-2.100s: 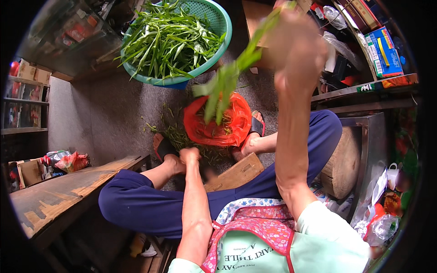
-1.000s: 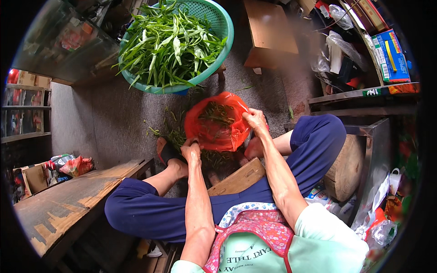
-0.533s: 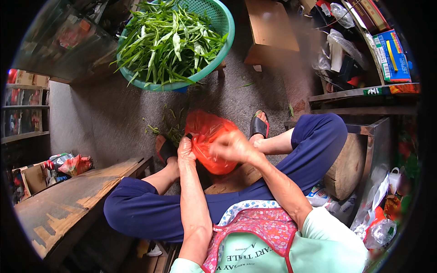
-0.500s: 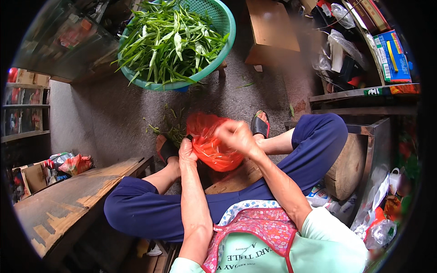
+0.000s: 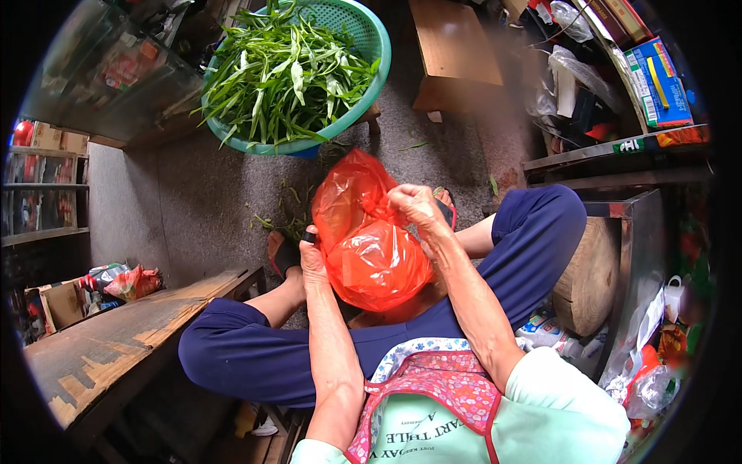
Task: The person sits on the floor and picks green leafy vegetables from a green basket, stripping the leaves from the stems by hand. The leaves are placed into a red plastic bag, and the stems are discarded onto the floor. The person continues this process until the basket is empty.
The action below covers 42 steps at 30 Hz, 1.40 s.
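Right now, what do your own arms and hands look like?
Short mint-green sleeves leave both forearms bare. The left hand and right hand wear no gloves; something small and black shows at the left thumb, too small to identify.

Seemingly a shop: crowded shelves (image 5: 573, 158)

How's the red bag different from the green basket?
The red plastic bag looks thin and crinkly; the green colander looks stiff and holey. The right hand holds the bag; the colander sits farther off, untouched. Leaves pile in the colander; what's in the bag is unclear. Both are brightly coloured.
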Motion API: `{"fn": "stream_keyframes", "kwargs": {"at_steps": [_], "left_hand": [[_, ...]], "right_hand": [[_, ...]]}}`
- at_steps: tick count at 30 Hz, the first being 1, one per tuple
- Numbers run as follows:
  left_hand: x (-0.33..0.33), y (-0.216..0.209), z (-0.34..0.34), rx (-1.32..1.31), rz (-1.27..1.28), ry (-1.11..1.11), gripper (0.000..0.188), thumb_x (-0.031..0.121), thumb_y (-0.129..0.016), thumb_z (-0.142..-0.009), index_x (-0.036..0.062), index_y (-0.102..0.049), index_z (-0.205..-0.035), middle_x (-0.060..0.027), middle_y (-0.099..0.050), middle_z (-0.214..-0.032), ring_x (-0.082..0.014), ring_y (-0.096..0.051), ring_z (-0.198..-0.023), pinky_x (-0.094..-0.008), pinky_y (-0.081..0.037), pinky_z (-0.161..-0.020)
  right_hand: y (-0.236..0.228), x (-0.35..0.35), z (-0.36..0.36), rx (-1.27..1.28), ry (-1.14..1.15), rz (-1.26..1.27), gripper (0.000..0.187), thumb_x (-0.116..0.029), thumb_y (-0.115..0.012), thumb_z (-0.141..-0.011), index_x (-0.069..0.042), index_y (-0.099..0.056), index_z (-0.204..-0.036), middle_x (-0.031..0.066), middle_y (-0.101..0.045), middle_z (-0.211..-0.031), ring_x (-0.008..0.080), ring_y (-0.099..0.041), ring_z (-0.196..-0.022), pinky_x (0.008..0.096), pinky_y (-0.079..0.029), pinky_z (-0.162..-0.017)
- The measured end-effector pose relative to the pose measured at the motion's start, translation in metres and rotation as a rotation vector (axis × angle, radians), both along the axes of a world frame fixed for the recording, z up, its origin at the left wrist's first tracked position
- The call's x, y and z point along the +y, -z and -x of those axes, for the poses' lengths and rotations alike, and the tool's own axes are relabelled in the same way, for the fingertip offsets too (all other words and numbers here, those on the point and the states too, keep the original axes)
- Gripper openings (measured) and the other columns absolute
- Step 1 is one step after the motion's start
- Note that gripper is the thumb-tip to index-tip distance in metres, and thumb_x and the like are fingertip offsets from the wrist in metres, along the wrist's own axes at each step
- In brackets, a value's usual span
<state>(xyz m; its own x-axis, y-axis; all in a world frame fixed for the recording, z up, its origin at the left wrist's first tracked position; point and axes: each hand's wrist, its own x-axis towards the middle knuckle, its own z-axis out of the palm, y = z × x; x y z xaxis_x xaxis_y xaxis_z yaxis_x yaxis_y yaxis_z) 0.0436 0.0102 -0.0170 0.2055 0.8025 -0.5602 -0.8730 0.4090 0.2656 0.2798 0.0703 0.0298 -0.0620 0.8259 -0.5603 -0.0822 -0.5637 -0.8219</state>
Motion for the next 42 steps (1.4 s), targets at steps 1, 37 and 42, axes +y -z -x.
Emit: {"fn": "stream_keyframes", "kwargs": {"at_steps": [1, 37, 42], "left_hand": [[0.001, -0.002, 0.000, -0.030, -0.001, 0.014, 0.046, 0.026, -0.059, -0.086, 0.0005, -0.060, -0.125, -0.0137, -0.066, -0.121, -0.0309, -0.063, -0.108, -0.0457, -0.050, -0.098], [0.002, -0.022, -0.014, 0.172, -0.126, 0.115, 0.048, 0.013, -0.068, -0.087, 0.0023, -0.053, -0.131, -0.0135, -0.064, -0.121, -0.0276, -0.064, -0.108, -0.0437, -0.053, -0.095], [-0.002, -0.037, -0.008, 0.135, -0.066, 0.117, 0.072, -0.006, -0.059, -0.069, 0.0017, -0.043, -0.139, -0.0135, -0.059, -0.126, -0.0266, -0.064, -0.107, -0.0379, -0.052, -0.095]], "right_hand": [[-0.014, 0.002, -0.004, -0.011, 0.035, -0.091, 0.015, -0.017, -0.065, -0.085, -0.003, -0.070, -0.085, -0.0018, -0.065, -0.071, 0.0037, -0.053, -0.055, 0.0208, -0.040, -0.051], [-0.029, 0.006, -0.022, -0.756, 0.225, -0.373, 0.027, -0.030, -0.075, -0.074, -0.004, -0.071, -0.080, 0.0101, -0.068, -0.068, 0.0199, -0.067, -0.063, 0.0330, -0.053, -0.064], [-0.030, 0.006, -0.015, -0.826, 0.245, -0.652, 0.012, -0.014, -0.072, -0.073, -0.006, -0.064, -0.078, 0.0074, -0.064, -0.067, 0.0206, -0.064, -0.060, 0.0356, -0.051, -0.060]]}}
